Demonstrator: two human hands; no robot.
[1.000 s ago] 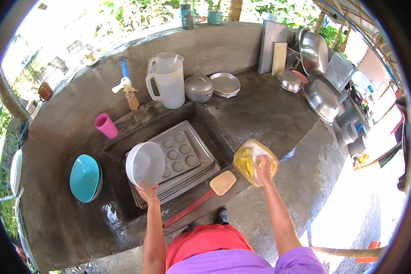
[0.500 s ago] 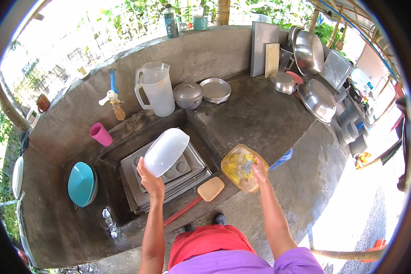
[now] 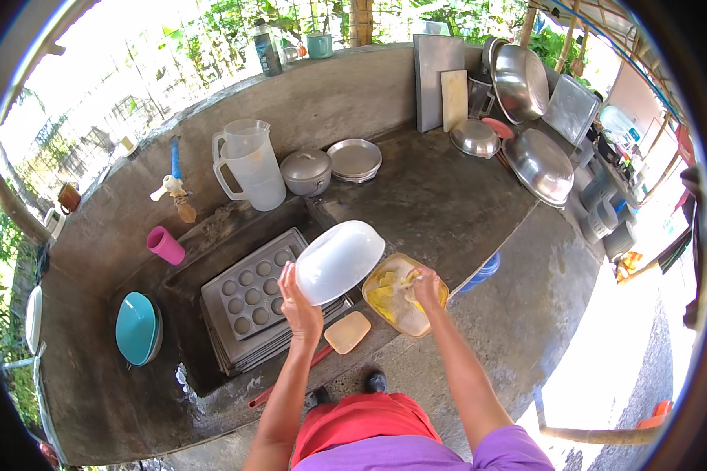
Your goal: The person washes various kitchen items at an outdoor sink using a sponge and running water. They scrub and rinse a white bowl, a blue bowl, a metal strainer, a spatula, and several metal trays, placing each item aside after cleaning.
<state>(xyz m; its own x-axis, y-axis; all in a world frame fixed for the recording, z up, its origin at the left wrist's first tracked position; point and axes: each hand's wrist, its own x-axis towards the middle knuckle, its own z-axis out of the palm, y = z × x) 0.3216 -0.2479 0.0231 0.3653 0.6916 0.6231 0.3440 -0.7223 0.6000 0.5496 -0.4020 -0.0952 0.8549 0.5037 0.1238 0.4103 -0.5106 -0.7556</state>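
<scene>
Head view: looks down on a grey concrete desk, L-shaped, with a sunken sink (image 3: 212, 243) cut into it; the setting is outdoors, with greenery and bright light past the back wall.
Left hand (image 3: 300, 308): closed on the rim of a white bowl (image 3: 339, 261), held tilted with its underside up, over the sink's right edge.
Right hand (image 3: 426, 286): fingers curled inside a clear tub (image 3: 401, 297) of yellow stuff, gripping something there; what it grips cannot be told.
Tub: sits on the desk just right of the sink, just beside the bowl.
Sink contents: a stack of grey trays (image 3: 263, 302), the top one a muffin tray with round cups.
Sink front edge: a tan scraper (image 3: 347, 332) with a red handle, lying just below the bowl.
Left of sink: a teal plate (image 3: 137, 330) and a pink cup (image 3: 166, 245) on the desk.
Back wall: a tap (image 3: 174, 188) with a blue pipe over the sink's far end; a bottle (image 3: 268, 49) and a teal mug (image 3: 320, 45) on top of the wall.
Behind sink: a clear jug (image 3: 249, 166), a lidded metal pot (image 3: 305, 171) and a metal dish (image 3: 354, 159), in a row.
Far right corner: boards (image 3: 438, 78) leaning on the wall, and metal bowls (image 3: 538, 165) and pans stacked and tilted.
Surface: rough concrete, darker and wet-looking near the sink.
Lower edge: red and purple clothing of the person.
</scene>
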